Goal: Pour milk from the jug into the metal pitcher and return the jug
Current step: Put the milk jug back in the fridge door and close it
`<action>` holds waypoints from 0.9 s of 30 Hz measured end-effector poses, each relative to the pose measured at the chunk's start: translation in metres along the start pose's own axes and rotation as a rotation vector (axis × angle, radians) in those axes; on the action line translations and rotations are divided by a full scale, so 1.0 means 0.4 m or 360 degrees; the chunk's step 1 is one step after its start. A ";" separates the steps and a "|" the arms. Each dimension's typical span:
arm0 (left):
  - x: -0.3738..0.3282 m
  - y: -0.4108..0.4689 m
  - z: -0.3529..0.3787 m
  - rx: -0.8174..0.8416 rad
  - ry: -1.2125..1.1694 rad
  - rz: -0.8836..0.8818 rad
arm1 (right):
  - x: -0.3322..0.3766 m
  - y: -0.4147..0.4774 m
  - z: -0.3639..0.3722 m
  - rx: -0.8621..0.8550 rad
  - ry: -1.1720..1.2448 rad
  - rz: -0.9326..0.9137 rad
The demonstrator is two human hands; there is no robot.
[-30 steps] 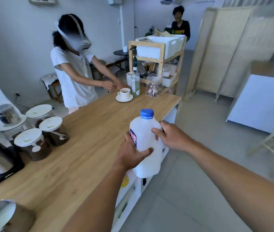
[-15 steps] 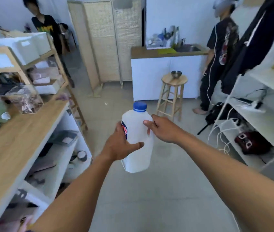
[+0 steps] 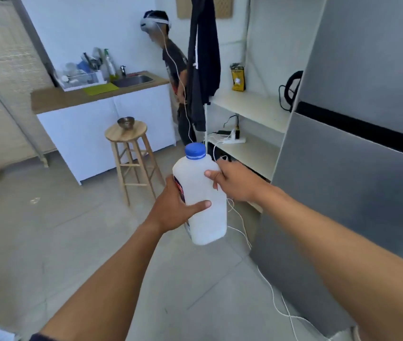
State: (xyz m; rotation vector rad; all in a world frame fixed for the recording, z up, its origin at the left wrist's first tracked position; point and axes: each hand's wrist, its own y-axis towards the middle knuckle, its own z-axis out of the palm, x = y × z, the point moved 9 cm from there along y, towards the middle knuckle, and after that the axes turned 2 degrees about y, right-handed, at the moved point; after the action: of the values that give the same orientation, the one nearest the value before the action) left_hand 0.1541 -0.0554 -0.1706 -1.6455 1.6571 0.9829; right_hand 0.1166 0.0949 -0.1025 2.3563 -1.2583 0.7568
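Note:
A white plastic milk jug (image 3: 201, 188) with a blue screw cap (image 3: 195, 150) is held upright in mid-air in front of me, cap on. My left hand (image 3: 174, 206) wraps the jug's lower left side, thumb across its front. My right hand (image 3: 236, 180) grips its upper right side near the handle. The metal pitcher is out of view.
A grey fridge (image 3: 358, 148) with shut doors stands close on the right. White shelves (image 3: 252, 109) lie ahead right, a wooden stool (image 3: 129, 143) with a metal bowl ahead left, a sink counter (image 3: 97, 94) behind. A person in a headset (image 3: 174, 67) stands by a hanging dark garment. A white cable trails on the floor.
My view has swung right, away from the wooden counter toward the fridge and shelves. Both hands keep the same hold on the jug, which stays upright.

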 end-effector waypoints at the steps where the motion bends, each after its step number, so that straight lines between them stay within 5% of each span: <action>1: -0.005 0.033 0.026 0.0039 -0.0038 0.0014 | -0.030 -0.003 -0.021 -0.0018 0.0002 0.0058; 9: -0.130 0.302 0.237 0.0458 -0.0123 0.0249 | -0.248 -0.009 -0.212 -0.0286 -0.0013 0.0553; 23: -0.264 0.676 0.314 0.0592 0.0151 0.0573 | -0.416 0.093 -0.389 -0.1011 0.0133 0.1073; 27: -0.282 0.740 0.334 0.0614 0.0195 0.0595 | -0.451 0.083 -0.457 -0.1256 -0.0114 0.1169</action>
State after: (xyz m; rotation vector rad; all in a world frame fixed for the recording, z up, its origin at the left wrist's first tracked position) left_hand -0.1459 0.1057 -0.1228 -1.1852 2.1330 0.6767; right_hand -0.0464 0.2926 -0.0659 1.2910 -2.0129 0.2515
